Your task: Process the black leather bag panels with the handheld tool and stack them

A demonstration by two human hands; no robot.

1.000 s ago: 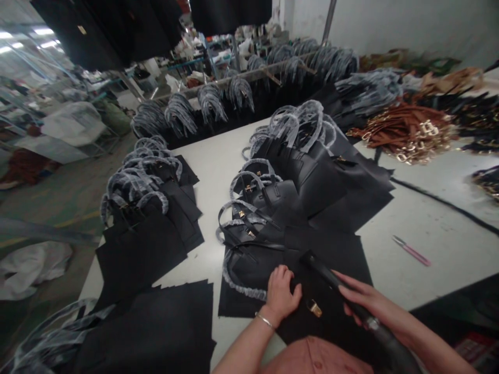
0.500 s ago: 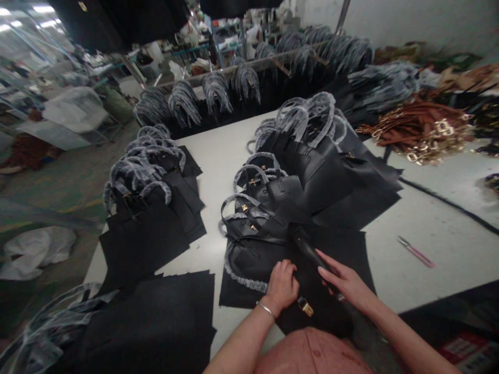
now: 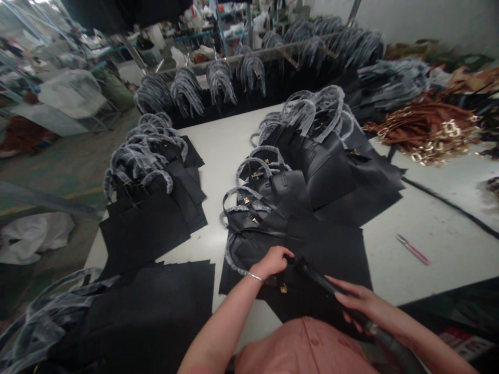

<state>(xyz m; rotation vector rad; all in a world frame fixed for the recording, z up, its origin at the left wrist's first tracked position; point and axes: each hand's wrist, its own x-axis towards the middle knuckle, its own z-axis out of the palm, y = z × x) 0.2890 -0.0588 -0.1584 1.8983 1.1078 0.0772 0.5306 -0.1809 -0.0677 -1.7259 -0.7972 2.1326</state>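
While the right hand (image 3: 356, 301) is closed around a black wand-like tool (image 3: 319, 278), the left hand (image 3: 275, 261) rests near the tool's tip with fingers bent; whether it pinches anything cannot be told. Both work over a black bag piece (image 3: 302, 298) at the near edge of the white worktop (image 3: 448, 234), and contact between tip and material is not discernible. A gold clasp (image 3: 283, 288) shows just on the near side of the left hand. Toward the near left corner lies a stack of black panels (image 3: 156, 306); toward the right edge, well apart from the bags, lie pink-handled snips (image 3: 413, 250). Farther off, overlapping black bags (image 3: 288, 187) with wrapped handles extend up the middle toward the far edge, and a second bag pile (image 3: 148, 218) lines the left edge. Brown straps (image 3: 424, 127) with gold-toned hardware are heaped toward the far right corner. Beyond the far edge, bundles of wrapped handles (image 3: 220, 83) hang along a rail (image 3: 198, 76).
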